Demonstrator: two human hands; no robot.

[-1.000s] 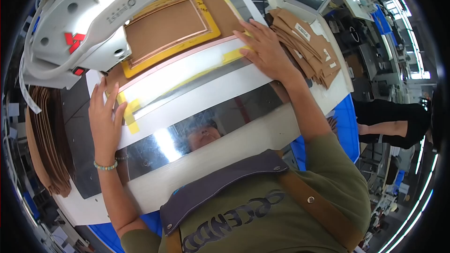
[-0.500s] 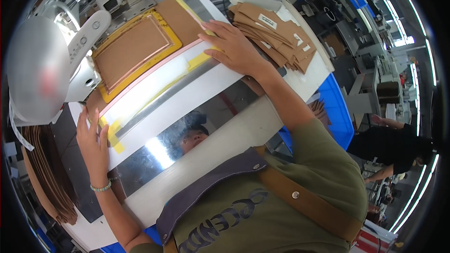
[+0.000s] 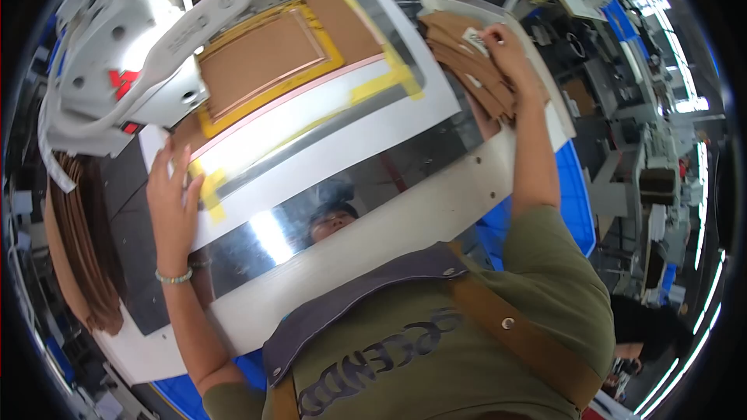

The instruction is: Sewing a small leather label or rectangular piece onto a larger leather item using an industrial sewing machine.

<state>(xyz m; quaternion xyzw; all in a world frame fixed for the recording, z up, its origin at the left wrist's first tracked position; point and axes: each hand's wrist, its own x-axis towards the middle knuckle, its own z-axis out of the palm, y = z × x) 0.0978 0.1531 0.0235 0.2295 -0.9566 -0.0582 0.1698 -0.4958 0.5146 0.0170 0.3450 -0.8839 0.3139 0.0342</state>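
My left hand (image 3: 173, 201) lies with its fingers spread at the near left corner of a brown fabric panel (image 3: 350, 27), beside a strip of yellow tape (image 3: 210, 193). The panel lies flat on a white sheet (image 3: 334, 128). On top of it rests a yellow rectangular frame (image 3: 331, 54) with a copper-coloured inner edge. At the right, my right hand (image 3: 507, 54) is over a pile of brown fabric pieces (image 3: 459, 50) with white labels. Its fingers are bent together at the top piece, by a label; the fingertips are partly hidden.
A white machine head (image 3: 117, 54) with a pale arm (image 3: 187, 35) stands at the far left. Folded brown pieces (image 3: 85, 257) hang at the left table edge. A shiny metal plate (image 3: 358, 179) lies in front, and a blue bin (image 3: 572, 194) stands below right.
My right hand has left the panel's right corner and moved right onto the fabric pile, its fingers closing in. My left hand stays at the panel's left corner. The view has shifted somewhat.
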